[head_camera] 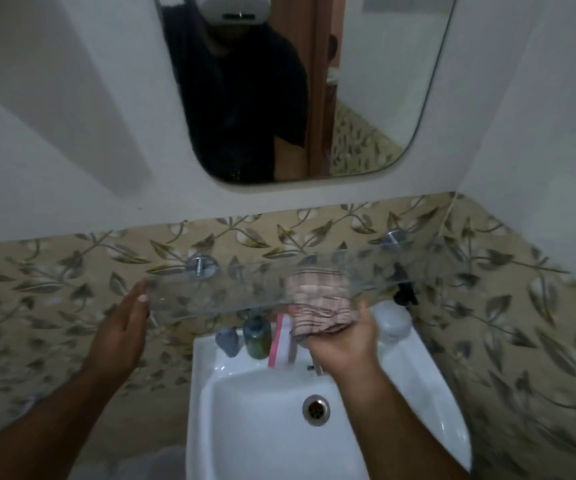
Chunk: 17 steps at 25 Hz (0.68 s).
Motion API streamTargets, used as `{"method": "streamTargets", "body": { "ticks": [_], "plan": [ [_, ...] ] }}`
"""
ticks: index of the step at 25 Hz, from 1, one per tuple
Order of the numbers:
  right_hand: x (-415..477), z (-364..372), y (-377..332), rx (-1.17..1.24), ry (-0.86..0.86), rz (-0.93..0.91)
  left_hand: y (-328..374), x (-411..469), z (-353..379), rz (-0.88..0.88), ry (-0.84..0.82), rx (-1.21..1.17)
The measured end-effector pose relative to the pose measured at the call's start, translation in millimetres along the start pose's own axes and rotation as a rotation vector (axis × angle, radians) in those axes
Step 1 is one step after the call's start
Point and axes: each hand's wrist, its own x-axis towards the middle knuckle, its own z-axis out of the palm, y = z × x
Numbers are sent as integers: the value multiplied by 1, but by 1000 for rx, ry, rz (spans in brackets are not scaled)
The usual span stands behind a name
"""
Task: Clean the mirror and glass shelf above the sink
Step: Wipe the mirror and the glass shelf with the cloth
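A clear glass shelf [231, 289] juts from the leaf-patterned tile wall on two round chrome mounts, above a white sink [258, 403]. My left hand [120, 334] is flat with fingers together, its fingertips touching the shelf's left end. My right hand [342, 341] is under the shelf's right part, shut on a folded pink striped cloth [321, 306] that presses against the glass from below. The rounded mirror [376, 98] hangs on the white wall above and reflects a person in dark clothes with a white headset.
On the sink's back rim stand a small grey-blue item [228, 342], a green bottle [257, 337], a pink-and-white tube [278, 344] and a white pump bottle [393, 318] with a dark head. The drain [316, 409] sits mid-basin. A tiled side wall [522, 323] closes in on the right.
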Motion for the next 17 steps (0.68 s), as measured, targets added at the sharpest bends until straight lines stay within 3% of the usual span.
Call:
{"method": "streamTargets", "body": {
  "ticks": [7,17],
  "plan": [
    [3,-16,-143,54,95,-357,5,-4,2,-6,34,67],
    [9,-27,-195,-52,-1,-386,13,-8,5,0,68,46]
  ]
}}
